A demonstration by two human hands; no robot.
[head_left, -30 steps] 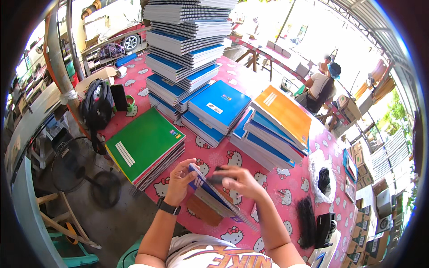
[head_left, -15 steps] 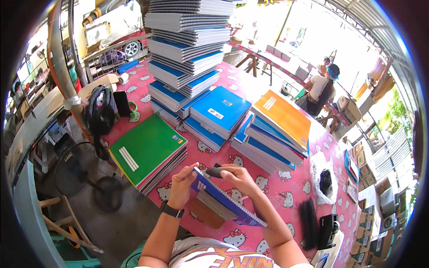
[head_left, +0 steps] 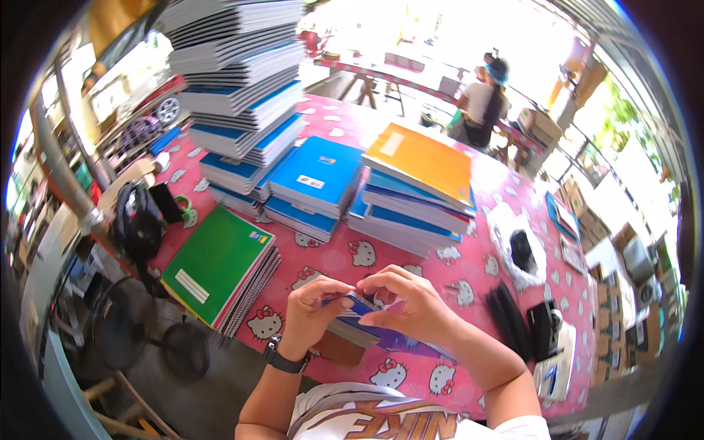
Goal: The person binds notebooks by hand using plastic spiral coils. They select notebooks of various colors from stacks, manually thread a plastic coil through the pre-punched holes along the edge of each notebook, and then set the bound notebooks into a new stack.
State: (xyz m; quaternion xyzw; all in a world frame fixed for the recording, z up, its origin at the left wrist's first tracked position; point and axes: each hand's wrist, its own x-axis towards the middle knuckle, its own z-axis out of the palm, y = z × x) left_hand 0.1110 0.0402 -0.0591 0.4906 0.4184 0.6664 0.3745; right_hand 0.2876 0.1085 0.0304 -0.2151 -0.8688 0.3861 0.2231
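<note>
Where two bare hands come close together above the pink patterned table (head_left: pixel 330 260), one blue-purple spiral notebook (head_left: pixel 403 343), tilted, its lower part near the tabletop. Long axis: slanting, from the far left end at the fingertips to the near right end under the right forearm; coil along the far right edge.

Left hand (head_left: pixel 314 312): at the notebook's far left end; thumb and forefinger clamped on the end, other fingers curled behind. Dark wristwatch (head_left: pixel 286 357) at the wrist.

Right hand (head_left: pixel 414 304): just beside the left, across the coil edge; thumb and forefinger well apart in a C-shape, thumb tip against the blue cover. Forefinger above the coil; whether it touches cannot be told.

Beneath the notebook, one flat brown piece (head_left: pixel 341 348), partly covered.

Beyond the hands, left to right: one notebook stack with a green cover on top (head_left: pixel 220 264); one tall stack of notebooks (head_left: pixel 242 81), standing behind; one low stack of blue notebooks (head_left: pixel 315 172); one pile topped by an orange notebook (head_left: pixel 422 161).

Right side of table: one clear plastic bag (head_left: pixel 506 227) with black contents; a bundle of black coils (head_left: pixel 506 319); one black device (head_left: pixel 544 330), just beside the coils.
</note>
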